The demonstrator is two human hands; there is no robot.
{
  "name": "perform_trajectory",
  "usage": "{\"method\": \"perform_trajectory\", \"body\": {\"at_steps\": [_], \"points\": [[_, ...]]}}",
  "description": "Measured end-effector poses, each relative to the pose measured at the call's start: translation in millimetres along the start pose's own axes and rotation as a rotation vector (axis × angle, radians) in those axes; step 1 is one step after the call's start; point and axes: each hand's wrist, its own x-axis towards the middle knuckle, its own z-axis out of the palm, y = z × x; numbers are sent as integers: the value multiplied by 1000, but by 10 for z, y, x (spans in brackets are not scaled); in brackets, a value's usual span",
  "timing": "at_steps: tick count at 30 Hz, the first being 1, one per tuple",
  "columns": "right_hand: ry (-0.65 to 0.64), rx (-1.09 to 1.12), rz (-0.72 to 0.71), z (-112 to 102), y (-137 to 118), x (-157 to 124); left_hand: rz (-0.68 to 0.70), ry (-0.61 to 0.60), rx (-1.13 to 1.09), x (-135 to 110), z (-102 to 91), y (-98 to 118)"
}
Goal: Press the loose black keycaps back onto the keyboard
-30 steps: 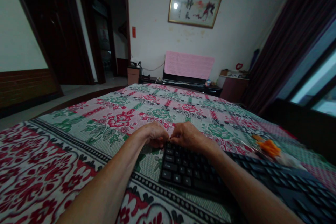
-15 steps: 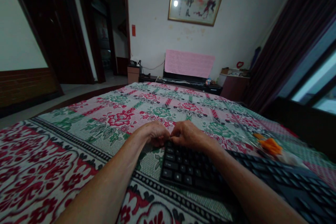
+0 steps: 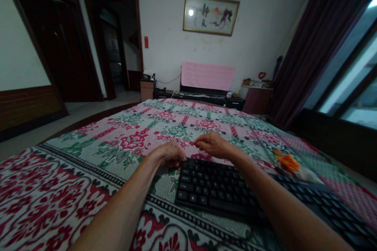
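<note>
A black keyboard lies on the patterned bedspread in front of me. My left hand is at its far left corner, fingers curled and closed on the edge; the fingertips are partly hidden. Just beyond the keyboard's far edge, my right hand hovers with its thumb and fingers drawn together, apart from the keys. Anything between those fingertips is too small to make out. To the right, past my right forearm, more black keys show; whether they belong to a second keyboard I cannot tell, since the arm covers the join.
An orange object sits beside clear plastic at the right, behind the keys. The floral bedspread spreads far and left. Beyond it stand a low black cabinet and a pink cloth draped over something. A dark curtain hangs at right.
My right hand has lifted off the keyboard's far left corner and drawn away from my left hand. The left hand stays at the corner. The view has tilted up slightly.
</note>
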Motion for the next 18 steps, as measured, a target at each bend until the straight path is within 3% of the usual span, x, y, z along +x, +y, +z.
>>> {"method": "perform_trajectory", "body": {"at_steps": [4,12,18], "points": [[55,-27,40,-19,59,-151,-17,14,-15,14,-8,3],[229,-18,169,-35,-14,-780,-39,80,20,-17,106,-3],[352,-79,321,-319,201,-1327,-51,382,180,-129,264,4]]}}
